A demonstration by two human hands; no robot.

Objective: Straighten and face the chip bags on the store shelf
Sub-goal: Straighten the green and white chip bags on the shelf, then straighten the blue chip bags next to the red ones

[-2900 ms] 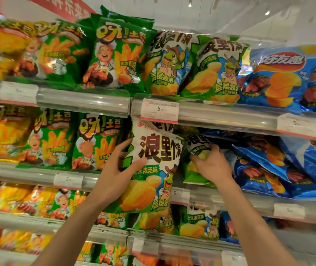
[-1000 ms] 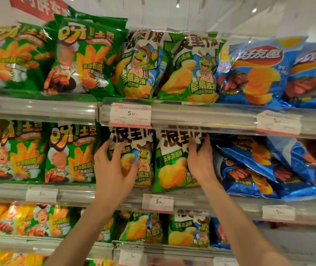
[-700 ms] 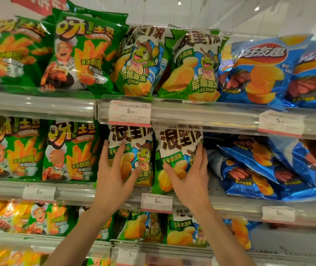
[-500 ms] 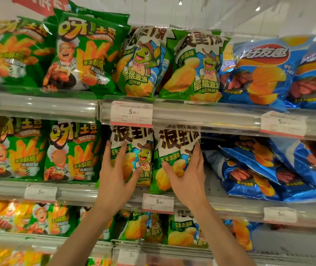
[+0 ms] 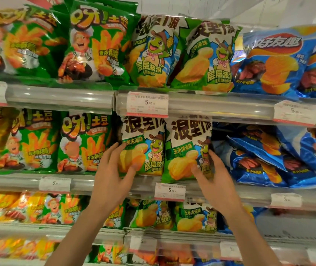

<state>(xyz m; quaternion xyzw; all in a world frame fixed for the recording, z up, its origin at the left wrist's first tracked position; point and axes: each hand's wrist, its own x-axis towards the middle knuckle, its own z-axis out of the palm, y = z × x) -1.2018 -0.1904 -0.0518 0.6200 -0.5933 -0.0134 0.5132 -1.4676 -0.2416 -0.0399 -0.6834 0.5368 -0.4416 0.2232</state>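
The left hand [image 5: 113, 175] is gripping the left turtle chip bag [image 5: 143, 146] at its lower left edge; the right hand [image 5: 213, 179] is gripping the right turtle chip bag [image 5: 186, 150] at its lower right. Both bags are standing upright, touching, on the middle shelf [image 5: 230, 191].

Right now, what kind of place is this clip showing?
Most likely a supermarket snack aisle: tiered shelves packed with chip bags, printed price tags clipped along the rails, and both hands, left hand and right hand, on frog-mascot bags.
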